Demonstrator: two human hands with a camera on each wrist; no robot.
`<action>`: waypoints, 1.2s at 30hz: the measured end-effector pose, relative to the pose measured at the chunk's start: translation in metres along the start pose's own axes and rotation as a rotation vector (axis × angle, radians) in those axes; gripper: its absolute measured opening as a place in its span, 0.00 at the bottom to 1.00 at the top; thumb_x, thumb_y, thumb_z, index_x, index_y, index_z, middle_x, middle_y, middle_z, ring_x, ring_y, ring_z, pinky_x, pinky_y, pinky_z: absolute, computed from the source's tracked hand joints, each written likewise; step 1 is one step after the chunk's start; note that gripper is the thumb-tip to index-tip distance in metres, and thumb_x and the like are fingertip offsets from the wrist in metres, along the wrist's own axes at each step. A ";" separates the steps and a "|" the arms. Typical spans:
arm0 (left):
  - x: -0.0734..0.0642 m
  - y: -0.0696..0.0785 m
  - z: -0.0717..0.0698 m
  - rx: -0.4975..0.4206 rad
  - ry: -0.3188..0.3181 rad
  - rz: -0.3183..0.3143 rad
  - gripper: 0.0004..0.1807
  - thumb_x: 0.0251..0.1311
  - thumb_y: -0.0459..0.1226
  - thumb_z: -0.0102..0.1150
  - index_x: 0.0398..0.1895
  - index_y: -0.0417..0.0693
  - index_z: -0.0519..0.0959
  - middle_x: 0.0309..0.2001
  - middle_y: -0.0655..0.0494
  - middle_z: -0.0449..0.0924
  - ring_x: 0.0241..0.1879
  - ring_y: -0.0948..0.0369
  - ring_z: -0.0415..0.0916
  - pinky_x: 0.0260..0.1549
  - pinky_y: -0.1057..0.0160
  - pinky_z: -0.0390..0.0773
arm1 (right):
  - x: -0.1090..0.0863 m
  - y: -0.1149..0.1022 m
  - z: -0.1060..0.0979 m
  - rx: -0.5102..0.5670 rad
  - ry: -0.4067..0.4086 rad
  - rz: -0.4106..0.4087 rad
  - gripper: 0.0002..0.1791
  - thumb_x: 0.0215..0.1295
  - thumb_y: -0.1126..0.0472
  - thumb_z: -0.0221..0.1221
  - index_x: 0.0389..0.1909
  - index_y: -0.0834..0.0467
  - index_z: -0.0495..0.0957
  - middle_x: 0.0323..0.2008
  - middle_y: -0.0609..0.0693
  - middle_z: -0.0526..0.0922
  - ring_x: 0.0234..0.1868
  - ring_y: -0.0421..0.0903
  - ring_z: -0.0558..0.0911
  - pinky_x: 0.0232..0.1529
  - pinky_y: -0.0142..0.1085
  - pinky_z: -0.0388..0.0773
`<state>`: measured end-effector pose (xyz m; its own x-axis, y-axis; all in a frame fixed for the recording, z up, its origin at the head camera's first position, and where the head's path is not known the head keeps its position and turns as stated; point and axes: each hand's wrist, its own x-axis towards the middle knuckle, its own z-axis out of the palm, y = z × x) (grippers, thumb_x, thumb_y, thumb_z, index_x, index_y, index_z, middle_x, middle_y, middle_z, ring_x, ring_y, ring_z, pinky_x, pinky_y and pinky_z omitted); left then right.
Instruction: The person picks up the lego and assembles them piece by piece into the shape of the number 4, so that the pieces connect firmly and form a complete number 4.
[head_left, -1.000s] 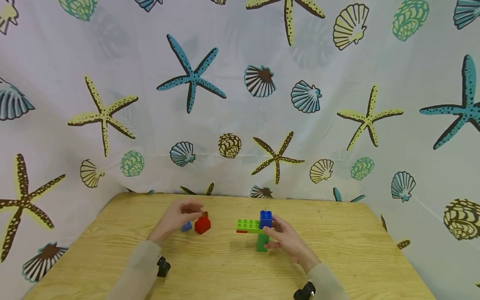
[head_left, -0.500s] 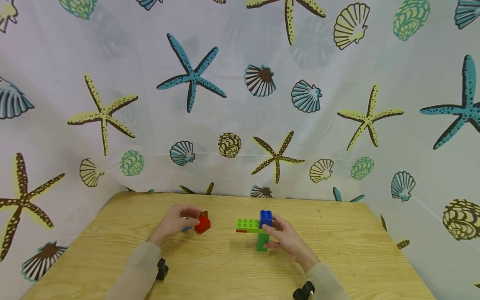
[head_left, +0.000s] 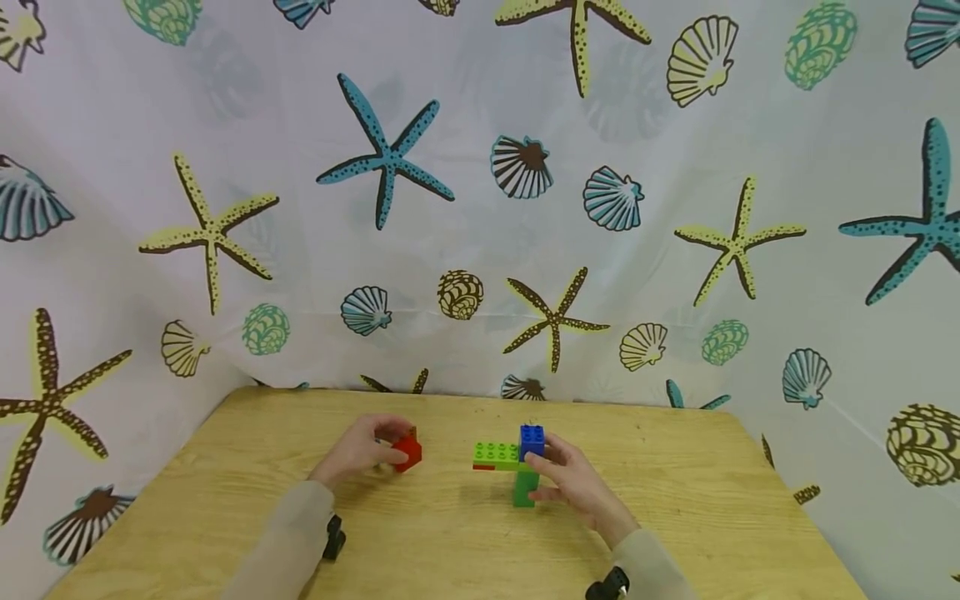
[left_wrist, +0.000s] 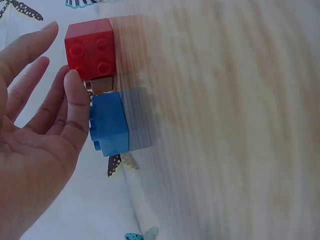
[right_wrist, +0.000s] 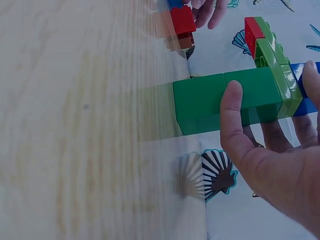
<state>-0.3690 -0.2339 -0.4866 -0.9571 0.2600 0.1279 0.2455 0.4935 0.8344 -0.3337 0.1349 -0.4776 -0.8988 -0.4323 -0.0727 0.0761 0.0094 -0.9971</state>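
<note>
A person in light sleeves sits both hands among toy building bricks on a wooden table (head_left: 457, 537), before a white cloth (head_left: 442, 242) printed with starfish and seashells. A dark strap-on device (head_left: 335, 537) shows at the left wrist, lower left of the head view.

The left hand (head_left: 362, 450), left of center in the lower half, reaches around a red brick (head_left: 408, 452) that lies on its side. Its fingers are spread and gently bent; the left wrist view shows a gap between one fingertip and the brick, while another digit overlaps the brick's corner, contact there impossible to tell. Just beside the red brick in that view is a partly hidden brown brick (left_wrist: 102, 84), and below it a blue brick (left_wrist: 111, 125) stands studs up.

Right of center in the lower half, a toy-brick tower (head_left: 522, 478) stands upright on the tabletop. Two stacked dark green bricks (right_wrist: 200, 100) form its base. A lime-green brick (head_left: 495, 452) juts leftward above them, with a red piece (head_left: 483, 467) beneath its outer end, and a darker blue brick (head_left: 532, 437) caps the column. The right hand (head_left: 577, 483) grips the tower from its right side, digits pressed to its blue and green parts.
</note>
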 end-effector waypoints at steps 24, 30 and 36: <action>-0.002 0.007 0.011 0.073 -0.026 -0.144 0.23 0.56 0.30 0.65 0.57 0.41 0.79 0.54 0.45 0.78 0.40 0.54 0.75 0.30 0.56 0.80 | 0.000 0.005 0.003 0.002 -0.010 0.008 0.42 0.67 0.44 0.59 0.76 0.52 0.55 0.69 0.61 0.65 0.63 0.50 0.72 0.50 0.45 0.82; 0.000 0.015 0.013 -0.005 0.010 -0.130 0.23 0.57 0.32 0.62 0.58 0.42 0.78 0.54 0.46 0.79 0.47 0.53 0.77 0.45 0.57 0.80 | 0.000 0.004 0.001 -0.002 -0.004 0.007 0.41 0.68 0.44 0.59 0.76 0.52 0.54 0.70 0.61 0.64 0.63 0.51 0.71 0.49 0.44 0.82; 0.001 0.024 0.019 -0.099 0.034 -0.068 0.21 0.57 0.31 0.61 0.56 0.44 0.80 0.56 0.43 0.77 0.46 0.52 0.79 0.43 0.57 0.82 | -0.001 0.004 0.000 -0.008 -0.001 0.008 0.42 0.67 0.44 0.59 0.76 0.51 0.54 0.70 0.61 0.64 0.63 0.51 0.72 0.50 0.45 0.82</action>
<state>-0.3609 -0.2061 -0.4767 -0.9761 0.1992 0.0862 0.1653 0.4245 0.8902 -0.3330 0.1353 -0.4811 -0.8976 -0.4333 -0.0810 0.0801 0.0203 -0.9966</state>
